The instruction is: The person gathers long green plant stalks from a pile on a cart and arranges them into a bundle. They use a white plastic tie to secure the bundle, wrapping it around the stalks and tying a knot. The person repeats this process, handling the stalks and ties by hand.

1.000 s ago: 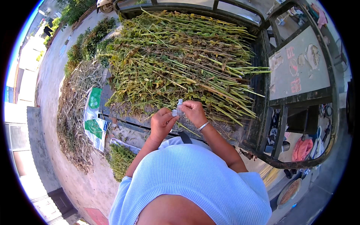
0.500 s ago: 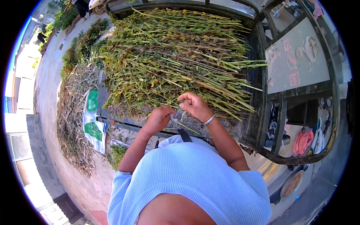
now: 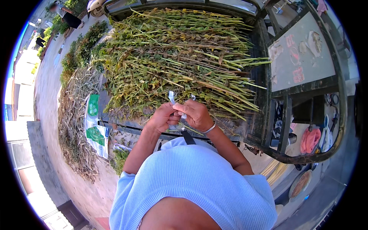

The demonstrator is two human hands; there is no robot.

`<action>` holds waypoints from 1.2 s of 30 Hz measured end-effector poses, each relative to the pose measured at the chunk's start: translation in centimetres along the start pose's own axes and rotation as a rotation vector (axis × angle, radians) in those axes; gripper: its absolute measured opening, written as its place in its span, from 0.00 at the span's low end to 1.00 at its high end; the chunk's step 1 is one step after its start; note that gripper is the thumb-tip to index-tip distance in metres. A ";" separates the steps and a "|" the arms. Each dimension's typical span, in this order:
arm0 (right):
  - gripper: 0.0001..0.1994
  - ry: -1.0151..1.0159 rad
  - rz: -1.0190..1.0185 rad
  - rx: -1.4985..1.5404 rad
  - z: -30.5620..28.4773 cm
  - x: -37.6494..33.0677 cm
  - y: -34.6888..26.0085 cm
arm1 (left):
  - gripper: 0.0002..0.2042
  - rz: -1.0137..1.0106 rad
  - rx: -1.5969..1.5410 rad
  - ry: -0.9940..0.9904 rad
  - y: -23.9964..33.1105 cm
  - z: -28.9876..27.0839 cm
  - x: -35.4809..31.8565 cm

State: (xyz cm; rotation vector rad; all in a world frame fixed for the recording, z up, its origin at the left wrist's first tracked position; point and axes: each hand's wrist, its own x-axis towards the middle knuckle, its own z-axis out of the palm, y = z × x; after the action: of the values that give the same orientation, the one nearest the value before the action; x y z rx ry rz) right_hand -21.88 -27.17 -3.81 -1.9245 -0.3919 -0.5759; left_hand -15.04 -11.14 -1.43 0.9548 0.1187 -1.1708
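Close together at the front edge of the cart bed, my left hand (image 3: 163,119) and my right hand (image 3: 197,115) both pinch a pale plastic strip (image 3: 171,96). One end of the strip sticks up above my left fingers, and other whitish bits show around my right fingers. Its middle is hidden by the fingertips. A metal bangle (image 3: 209,128) circles my right wrist. Just beyond my hands lies a thick layer of cut leafy stalks (image 3: 176,65), their bare stem ends pointing right.
The cart's dark metal frame (image 3: 264,126) rises on the right. Left of the bed are a dry stalk heap (image 3: 74,115), a green and white sack (image 3: 96,126) and green plants (image 3: 82,50). A pink cloth (image 3: 309,140) hangs at the right. A person (image 3: 69,17) stands far left.
My hands have come together, and the strip's end now stands up above my left fingers. My right hand has lowered slightly. The distant person shows more fully at the upper left.
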 end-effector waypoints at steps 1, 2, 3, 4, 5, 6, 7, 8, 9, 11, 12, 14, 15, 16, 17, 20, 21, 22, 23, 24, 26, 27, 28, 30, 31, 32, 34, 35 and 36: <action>0.19 0.048 -0.009 0.034 0.1 0.2 -0.4 | 0.08 0.020 -0.026 -0.021 -0.1 -0.1 -0.1; 0.17 0.095 -0.019 0.068 0.2 0.4 -0.7 | 0.09 0.100 -0.043 0.057 -0.4 0.0 -0.3; 0.10 0.164 -0.015 0.110 0.4 0.5 -0.3 | 0.09 0.181 -0.059 0.132 -0.7 0.3 -0.3; 0.09 0.175 0.126 0.204 0.5 0.4 -0.2 | 0.09 0.262 -0.075 0.208 -0.8 0.5 -0.3; 0.09 0.184 0.268 0.298 0.5 0.2 -0.3 | 0.11 0.339 -0.107 0.304 -0.8 0.5 -0.3; 0.11 0.193 0.412 0.391 0.6 0.0 -0.3 | 0.11 0.385 -0.144 0.274 -0.7 0.7 -0.7; 0.14 0.184 0.501 0.521 1.1 -0.3 0.2 | 0.11 0.431 -0.181 0.244 -0.6 1.0 -1.2; 0.14 0.154 0.569 0.575 1.2 -0.5 0.5 | 0.11 0.477 -0.218 0.213 -0.6 1.2 -1.7; 0.14 0.120 0.636 0.630 1.3 -0.7 0.9 | 0.11 0.487 -0.207 0.136 -0.9 0.7 -1.9; 0.13 0.143 0.758 0.721 2.0 -1.1 1.5 | 0.11 0.409 0.136 0.197 -1.1 0.0 -2.5; 0.12 0.141 0.772 0.700 2.2 -0.9 1.4 | 0.11 0.365 0.303 0.231 -1.4 -0.3 -2.7; 0.11 0.139 0.799 0.658 2.6 -0.4 1.2 | 0.10 0.436 0.674 0.315 -2.6 -1.0 -2.6; 0.11 0.119 0.824 0.680 3.0 -0.6 1.7 | 0.09 0.496 0.869 0.293 -2.8 -1.1 -2.6; 0.12 0.099 0.848 0.701 3.6 -0.9 2.4 | 0.09 0.554 1.064 0.269 -2.8 -1.0 -2.6; 0.13 0.079 0.873 0.722 4.0 -1.2 3.0 | 0.09 0.663 1.398 0.314 -2.7 -0.8 -2.5; 0.14 0.013 0.835 0.652 4.2 -0.5 1.8 | 0.09 0.691 1.596 0.430 -3.2 0.1 -2.7; 0.15 0.003 0.821 0.568 4.2 -0.3 1.3 | 0.10 0.637 1.640 0.472 -3.3 0.3 -2.9; 0.16 -0.011 0.732 0.478 4.2 -0.4 1.3 | 0.10 0.638 1.602 0.482 -3.4 0.1 -3.0; 0.17 -0.025 0.642 0.390 4.1 -0.5 1.4 | 0.09 0.639 1.563 0.493 -3.5 -0.4 -3.0; 0.19 -0.041 0.550 0.304 4.1 -0.3 1.1 | 0.09 0.640 1.523 0.504 -3.5 -0.7 -3.1; 0.18 -0.068 0.537 0.513 4.0 -0.2 0.0 | 0.09 0.578 1.274 0.495 -3.4 -1.1 -3.4; 0.17 -0.128 0.476 0.578 3.5 0.2 -0.7 | 0.09 0.550 1.147 0.487 -3.3 -1.2 -3.6; 0.17 -0.189 0.416 0.643 3.0 0.5 -0.9 | 0.08 0.560 1.159 0.485 -3.1 -1.3 -3.8; 0.13 -0.270 0.360 0.535 3.2 0.3 -0.2 | 0.08 0.578 1.188 0.479 -2.6 -1.5 -4.3; 0.12 -0.249 0.401 0.479 3.8 0.0 -0.2 | 0.08 0.641 1.311 0.498 -3.0 -2.1 -4.3; 0.11 -0.225 0.441 0.421 4.5 -0.2 -0.2 | 0.08 0.657 1.317 0.488 -3.0 -2.2 -4.4; 0.06 -0.133 0.641 0.670 5.0 0.7 -1.2 | 0.09 0.687 1.330 0.471 -3.0 -2.5 -4.7; 0.05 -0.123 0.721 0.761 5.1 0.9 -1.1 | 0.09 0.733 1.153 0.417 -3.2 -2.8 -4.6; 0.05 -0.107 0.802 0.854 5.1 1.1 -1.1 | 0.08 0.772 0.980 0.359 -3.3 -3.0 -4.6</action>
State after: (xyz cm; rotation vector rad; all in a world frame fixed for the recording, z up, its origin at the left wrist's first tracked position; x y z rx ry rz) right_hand -20.44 -22.04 -4.13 -1.1254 0.0940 0.2183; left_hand -18.57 -5.97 -2.74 1.8469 -0.5506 -0.2683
